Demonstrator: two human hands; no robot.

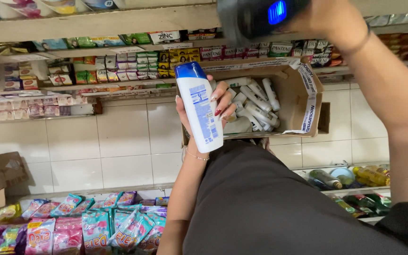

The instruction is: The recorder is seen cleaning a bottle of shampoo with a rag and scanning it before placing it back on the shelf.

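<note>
In the head view, the left hand (206, 111) was raised from below, forearm upright, its fingers wrapped around a white shampoo bottle (199, 108) with a blue cap, held upright just in front of an open cardboard box (298, 89). The box rested against the person's dark-clothed lap and held more white bottles (256, 101) lying in a jumble. The right hand (327, 16) was lifted high at the top edge, its arm running down the right side, closed on a dark handheld scanner (260, 16) with a glowing blue light. Beyond lay a white tiled floor (119, 137), shelves (95, 23) packed with small boxes and sachets, and colourful detergent packets (95, 226) below.
</note>
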